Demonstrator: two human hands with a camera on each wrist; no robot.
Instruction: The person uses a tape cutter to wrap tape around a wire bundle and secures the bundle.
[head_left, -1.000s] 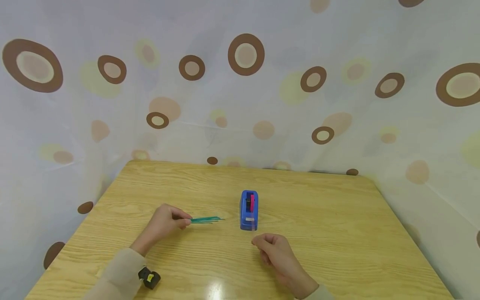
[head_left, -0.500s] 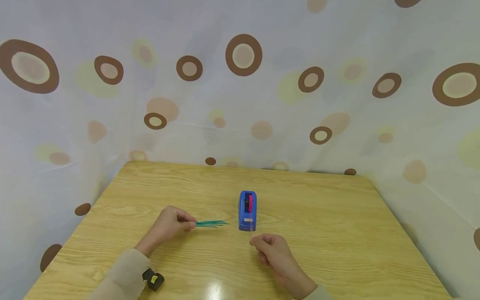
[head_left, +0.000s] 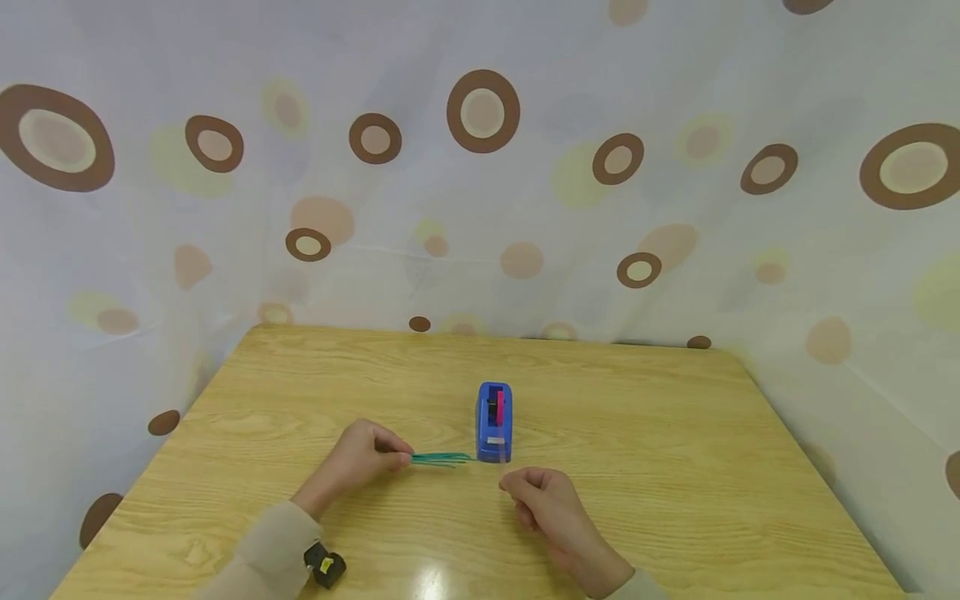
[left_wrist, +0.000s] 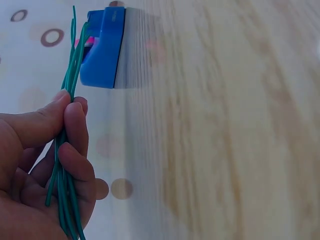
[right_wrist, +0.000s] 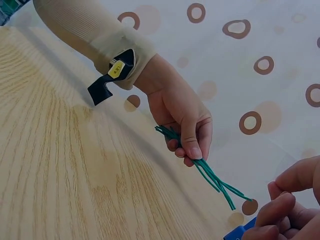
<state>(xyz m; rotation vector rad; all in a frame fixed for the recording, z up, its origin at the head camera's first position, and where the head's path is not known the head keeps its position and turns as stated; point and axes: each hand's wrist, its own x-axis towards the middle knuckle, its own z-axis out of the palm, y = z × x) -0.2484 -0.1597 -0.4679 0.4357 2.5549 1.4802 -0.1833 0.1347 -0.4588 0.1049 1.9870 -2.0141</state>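
Observation:
My left hand point(head_left: 363, 457) pinches a bundle of thin green wires point(head_left: 442, 458) between thumb and fingers. In the left wrist view the green wires point(left_wrist: 76, 70) run across the palm, and their far ends spread a little. A blue tape dispenser point(head_left: 484, 450) with a pink-red roll core stands on the table, just beyond the wire tips. From its front edge a short strip of clear tape point(head_left: 503, 463) hangs toward me. My right hand point(head_left: 553, 510) pinches the strip's end between thumb and forefinger, the other fingers curled under.
A wooden table point(head_left: 637, 417) spreads under both hands. Behind it hangs a pale curtain point(head_left: 420, 192) with brown and beige circles. A black wrist mount point(head_left: 325, 565) with a yellow label is on my left wrist.
My left hand has moved right and slightly toward me, bringing the wire tips close to the dispenser's front. My right hand stays on the tape end. The view has shifted slightly.

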